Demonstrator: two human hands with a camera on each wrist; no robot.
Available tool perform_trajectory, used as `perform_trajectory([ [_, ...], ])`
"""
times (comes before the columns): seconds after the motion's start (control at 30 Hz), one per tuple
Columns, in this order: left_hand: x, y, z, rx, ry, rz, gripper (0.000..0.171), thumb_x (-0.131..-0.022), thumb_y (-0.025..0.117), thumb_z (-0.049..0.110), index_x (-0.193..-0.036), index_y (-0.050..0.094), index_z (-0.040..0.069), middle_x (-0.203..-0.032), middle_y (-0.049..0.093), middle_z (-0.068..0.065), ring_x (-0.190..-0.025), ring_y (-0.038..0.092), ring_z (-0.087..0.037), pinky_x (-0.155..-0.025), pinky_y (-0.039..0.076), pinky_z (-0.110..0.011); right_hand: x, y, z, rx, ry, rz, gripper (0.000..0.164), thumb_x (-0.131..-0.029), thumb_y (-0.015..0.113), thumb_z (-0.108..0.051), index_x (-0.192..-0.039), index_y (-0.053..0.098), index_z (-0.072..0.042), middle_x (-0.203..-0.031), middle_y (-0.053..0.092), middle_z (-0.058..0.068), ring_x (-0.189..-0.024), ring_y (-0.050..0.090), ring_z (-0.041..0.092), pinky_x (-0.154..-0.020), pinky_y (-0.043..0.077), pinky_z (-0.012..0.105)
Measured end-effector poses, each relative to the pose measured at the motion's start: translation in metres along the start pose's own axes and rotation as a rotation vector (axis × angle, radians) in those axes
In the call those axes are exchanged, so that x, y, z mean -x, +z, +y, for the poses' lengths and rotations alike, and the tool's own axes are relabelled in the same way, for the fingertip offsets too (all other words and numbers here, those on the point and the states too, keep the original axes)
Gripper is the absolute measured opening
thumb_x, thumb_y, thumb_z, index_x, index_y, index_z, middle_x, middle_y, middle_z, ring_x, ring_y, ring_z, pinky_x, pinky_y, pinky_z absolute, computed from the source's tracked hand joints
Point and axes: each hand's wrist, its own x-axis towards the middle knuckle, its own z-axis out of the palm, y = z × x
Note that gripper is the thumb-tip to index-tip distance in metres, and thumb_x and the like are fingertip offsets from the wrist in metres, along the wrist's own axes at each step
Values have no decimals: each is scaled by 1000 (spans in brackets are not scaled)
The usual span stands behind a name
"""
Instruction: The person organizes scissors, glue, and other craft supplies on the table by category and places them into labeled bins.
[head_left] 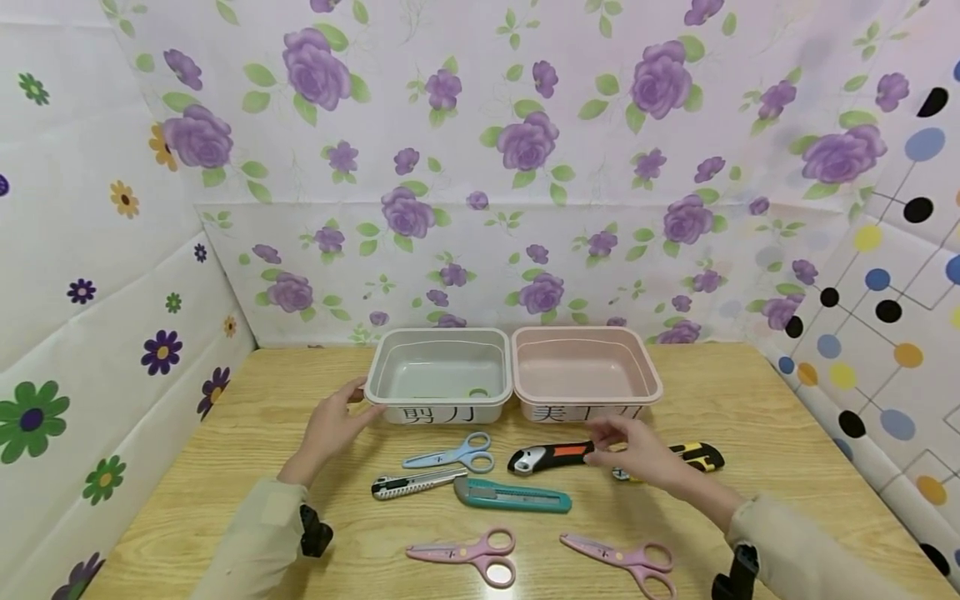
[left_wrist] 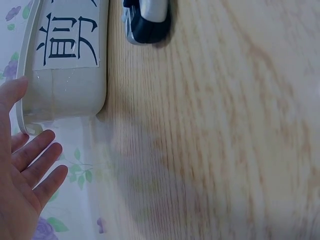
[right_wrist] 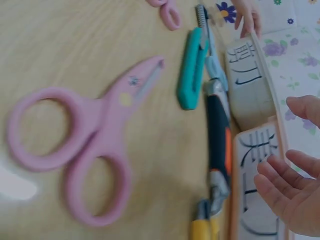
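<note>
My left hand (head_left: 330,429) is at the left front corner of a grey plastic bin (head_left: 438,401), its thumb at the rim and its other fingers loosely spread beside it. A labelled pink bin (head_left: 588,402) stands to the right. My right hand (head_left: 637,454), fingers apart and lightly bent, hovers in front of the pink bin, near a black and orange utility knife (head_left: 555,456). In the right wrist view no object shows in that hand (right_wrist: 295,195). Under the right hand lies a yellow and black box cutter (head_left: 701,455), partly hidden.
Light blue scissors (head_left: 448,456), a silver box cutter (head_left: 412,484) and a teal box cutter (head_left: 513,496) lie before the bins. Two pink scissors, one left (head_left: 461,552) and one right (head_left: 618,556), lie nearer. Something green (head_left: 477,392) shows inside the grey bin. Floral cloth (head_left: 480,250) hangs behind.
</note>
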Motion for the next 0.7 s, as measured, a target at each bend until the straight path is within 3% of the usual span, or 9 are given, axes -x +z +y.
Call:
perform_trajectory([
  [0.43,2,-1,1,-4,-14,-16,67,-84,62,42,-132,43,0,-111,61,-19,-106,54,-39,-83,44,-55,38,-3,24,-11,61,3,56,-79,70,-22,-121,50,9,-104,59,16,-93,58,27,-78,48,23],
  [0.7,2,1,1,-1,-13,-12,68,-83,62,43,-132,42,0,-111,61,-19,-106,54,-39,-83,44,-55,61,5,32,-8,35,-5,56,-77,72,-22,-119,51,8,-104,59,15,-93,58,25,-76,50,26],
])
